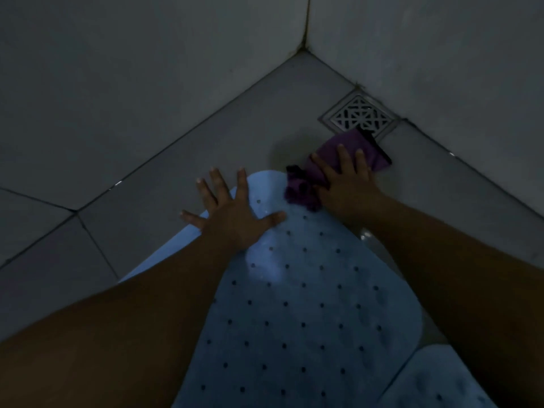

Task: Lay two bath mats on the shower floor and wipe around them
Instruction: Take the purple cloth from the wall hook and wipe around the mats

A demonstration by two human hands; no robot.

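Item 1 — pale blue rubber bath mat with rounded end and rows of small round holes (297,304): lies flat on the grey tiled shower floor (182,184), running from the bottom of the view up toward the corner where the two grey walls meet. Its rounded far end sits beneath and between both hands.

Item 2 — second pale blue bath mat (441,381): only a rounded corner shows at the lower right, just beside the first mat, with a narrow strip of floor between them.

Item 3 — purple cleaning cloth with dark edging (344,166): crumpled on the floor just past the first mat's far end; its near bunched part overlaps the mat's edge, and its far corner reaches the frame of the square metal floor drain with lattice grate (359,116), set against the right wall.

Item 4 — left hand (232,213): fully open, fingers spread wide, palm down on the left side of the first mat's rounded end; fingertips extend over the mat's edge toward the floor. It grasps nothing.

Item 5 — right hand (346,184): flat, fingers extended and slightly apart, pressed palm down on top of the purple cloth, not clenched around it.
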